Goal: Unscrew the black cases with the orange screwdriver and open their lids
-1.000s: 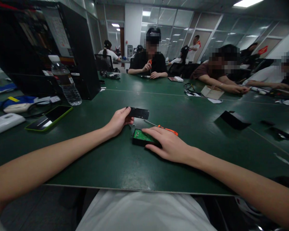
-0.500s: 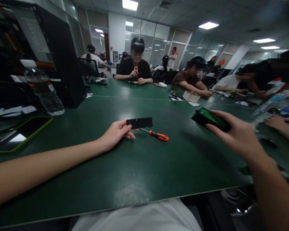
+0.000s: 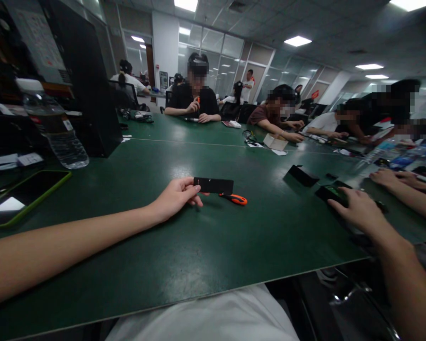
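Note:
In my left hand (image 3: 179,198) is a flat black rectangular plate (image 3: 215,185), pinched between thumb and fingers just above the table. A screwdriver with an orange and black handle (image 3: 236,199) lies behind and below the plate, which hides its shaft. At the right, my right hand (image 3: 360,208) is closed round a black casing with a green circuit board (image 3: 335,192), low at the tabletop. My fingers cover much of the casing. Beyond it, to the left, a separate black box-like part (image 3: 301,175) rests on the table.
On the left stand a water bottle (image 3: 57,125), a green-edged phone (image 3: 24,196) and a black computer case (image 3: 81,80). Another person's hands (image 3: 386,179) are close to my right hand. A small open carton (image 3: 275,142) sits across the green table (image 3: 184,255).
My right hand has moved right and down to the tabletop with the casing. The black box-like part now shows apart from it. My left hand still holds the plate, now over the screwdriver's shaft.

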The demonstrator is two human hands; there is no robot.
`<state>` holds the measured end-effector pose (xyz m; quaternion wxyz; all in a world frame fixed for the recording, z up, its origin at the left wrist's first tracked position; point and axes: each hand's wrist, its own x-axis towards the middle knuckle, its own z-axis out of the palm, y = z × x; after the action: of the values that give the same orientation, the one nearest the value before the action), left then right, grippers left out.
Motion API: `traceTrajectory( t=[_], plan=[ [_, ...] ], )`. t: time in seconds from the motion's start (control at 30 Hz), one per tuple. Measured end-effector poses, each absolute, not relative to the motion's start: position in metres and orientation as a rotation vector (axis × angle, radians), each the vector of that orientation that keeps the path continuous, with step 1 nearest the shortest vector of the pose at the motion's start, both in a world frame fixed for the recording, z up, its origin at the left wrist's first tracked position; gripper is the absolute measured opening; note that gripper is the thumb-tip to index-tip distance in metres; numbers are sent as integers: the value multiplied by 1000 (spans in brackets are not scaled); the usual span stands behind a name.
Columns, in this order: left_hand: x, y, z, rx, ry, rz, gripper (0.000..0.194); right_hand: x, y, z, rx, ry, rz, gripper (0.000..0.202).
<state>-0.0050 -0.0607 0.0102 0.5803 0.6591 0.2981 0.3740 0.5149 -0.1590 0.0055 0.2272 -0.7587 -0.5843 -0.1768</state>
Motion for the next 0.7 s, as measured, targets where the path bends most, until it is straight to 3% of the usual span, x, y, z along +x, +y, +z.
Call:
traceTrajectory(
  t=[0.1, 0.33, 0.5, 0.6, 0.7],
  plan=[
    [-4, -70, 12, 1606, 670, 839, 24, 451, -155, 28, -1953, -1668, -490, 40],
    [-6, -97, 15, 1983, 595, 822, 24, 259, -157, 52, -1198, -2183, 623, 23],
    [-5, -101, 16, 2044, 579, 858, 24, 216, -162, 60, -1106, -2312, 663, 23],
    [-3, -99, 16, 2049, 602, 879, 32, 241, -162, 61, -1184, -2258, 665, 19],
    [0, -97, 16, 1983, 669, 861, 45, 301, -161, 63, -1425, -2122, 461, 27]
  ],
)
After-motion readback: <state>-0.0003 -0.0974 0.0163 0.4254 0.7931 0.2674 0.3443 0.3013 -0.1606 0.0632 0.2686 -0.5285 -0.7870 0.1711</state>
